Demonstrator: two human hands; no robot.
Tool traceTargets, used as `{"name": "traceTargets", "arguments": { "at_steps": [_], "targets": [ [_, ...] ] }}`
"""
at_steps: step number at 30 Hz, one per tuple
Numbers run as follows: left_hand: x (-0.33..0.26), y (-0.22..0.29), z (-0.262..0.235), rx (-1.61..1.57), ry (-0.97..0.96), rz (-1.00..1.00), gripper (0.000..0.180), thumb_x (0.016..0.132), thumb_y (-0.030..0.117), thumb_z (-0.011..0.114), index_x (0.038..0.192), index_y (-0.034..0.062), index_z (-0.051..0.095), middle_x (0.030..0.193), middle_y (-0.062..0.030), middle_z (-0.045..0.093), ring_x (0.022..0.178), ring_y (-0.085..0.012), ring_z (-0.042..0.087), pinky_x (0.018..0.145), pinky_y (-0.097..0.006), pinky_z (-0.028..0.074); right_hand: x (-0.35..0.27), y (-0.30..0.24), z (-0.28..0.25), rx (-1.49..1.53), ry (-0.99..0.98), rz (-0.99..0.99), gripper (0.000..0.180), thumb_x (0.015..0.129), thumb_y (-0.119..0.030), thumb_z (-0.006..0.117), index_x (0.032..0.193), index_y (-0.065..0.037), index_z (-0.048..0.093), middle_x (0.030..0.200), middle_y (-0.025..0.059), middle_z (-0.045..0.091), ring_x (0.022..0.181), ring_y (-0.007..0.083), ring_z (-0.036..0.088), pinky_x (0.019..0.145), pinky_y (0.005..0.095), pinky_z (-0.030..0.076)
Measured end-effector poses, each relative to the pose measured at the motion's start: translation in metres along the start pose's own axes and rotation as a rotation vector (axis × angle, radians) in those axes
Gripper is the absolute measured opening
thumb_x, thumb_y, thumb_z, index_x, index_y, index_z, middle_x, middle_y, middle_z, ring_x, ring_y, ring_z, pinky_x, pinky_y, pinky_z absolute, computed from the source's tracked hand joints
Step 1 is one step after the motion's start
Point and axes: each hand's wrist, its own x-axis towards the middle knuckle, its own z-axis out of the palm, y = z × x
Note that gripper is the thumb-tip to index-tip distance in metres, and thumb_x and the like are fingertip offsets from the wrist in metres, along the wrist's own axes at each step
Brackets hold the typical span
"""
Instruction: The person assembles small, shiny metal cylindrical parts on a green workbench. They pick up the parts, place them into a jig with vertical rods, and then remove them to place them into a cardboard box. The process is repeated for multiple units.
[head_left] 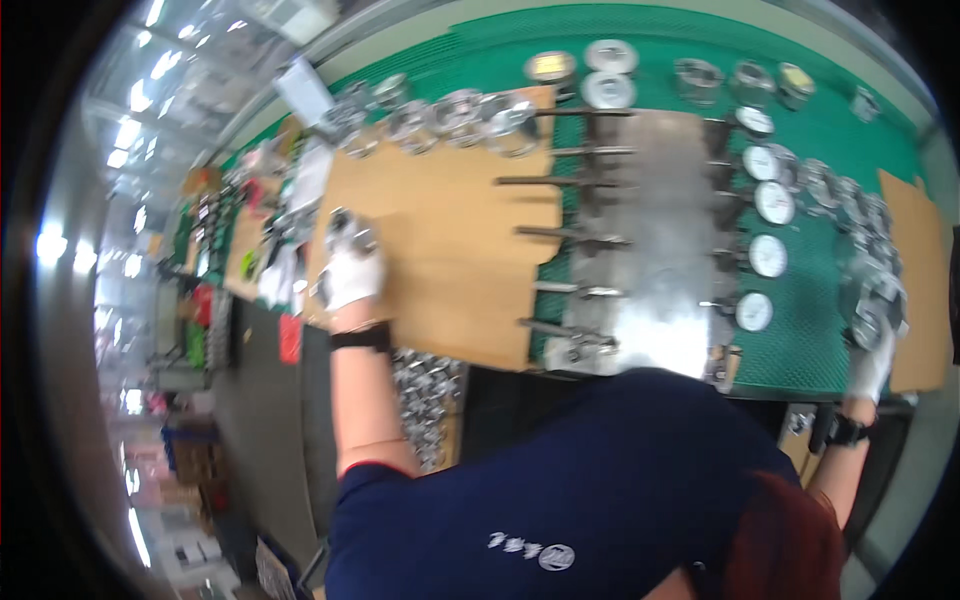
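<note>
My left hand [354,278], in a white glove, is closed round a shiny metal part [350,230] over the brown cardboard sheet [450,230]. Blur keeps the part's exact shape from showing. At the far right my right hand [872,360], gloved too, is closed on another shiny metal part [868,300], beside a column of similar round metal parts [850,200]. Between the hands lies a steel plate fixture [660,230], with rods on its left side and several white-faced dial gauges [767,256] along its right.
Ring-shaped metal parts [460,115] line the cardboard's far edge. More round parts [698,80] stand on the green mat [640,20] behind the fixture. Another cardboard piece [915,290] borders the right end. Below the bench edge, many small metal parts [425,400] lie in a container.
</note>
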Motion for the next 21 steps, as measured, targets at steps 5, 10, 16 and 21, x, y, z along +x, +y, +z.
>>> {"name": "traceTargets", "arguments": {
  "at_steps": [5,10,16,21],
  "targets": [
    [0.036,-0.097,0.037,0.316,-0.147,0.344,0.059,0.096,0.018,0.059,0.153,0.009,0.044,0.139,-0.0177,0.062,0.122,-0.0321,0.063,0.1,-0.041,0.05,0.045,0.01,0.045,0.232,0.048,0.454,0.031,0.101,-0.03,0.053,0.122,-0.009,0.063,0.117,0.01,0.066,0.101,0.0253,0.066,0.073,0.0439,0.056],
    [0.065,-0.109,0.043,-0.004,-0.375,-0.239,0.06,0.088,0.028,0.071,0.138,-0.0022,0.058,0.129,-0.0204,0.067,0.114,-0.0291,0.066,0.095,-0.035,0.051,0.081,0.027,0.087,0.345,0.003,0.631,0.037,0.094,-0.037,0.053,0.118,-0.011,0.064,0.101,0.0071,0.071,0.083,0.0202,0.07,0.061,0.0368,0.057],
    [0.062,-0.089,0.039,-0.156,-0.382,-0.328,0.052,0.085,0.027,0.075,0.122,-0.0083,0.065,0.114,-0.0171,0.071,0.099,-0.0248,0.068,0.087,-0.033,0.051,0.134,0.071,0.105,0.294,0.056,0.72,0.032,0.1,-0.038,0.05,0.115,-0.014,0.064,0.101,0.005,0.072,0.084,0.0197,0.07,0.065,0.0365,0.061],
    [0.028,-0.073,0.033,-0.346,-0.191,-0.282,0.05,0.084,0.02,0.08,0.121,-0.0081,0.062,0.106,-0.0124,0.071,0.091,-0.0192,0.067,0.081,-0.033,0.053,0.139,0.075,0.123,0.377,0.11,0.635,0.039,0.102,-0.042,0.051,0.123,-0.011,0.062,0.11,0.0076,0.07,0.09,0.0217,0.07,0.068,0.0377,0.061]
  ]
}}
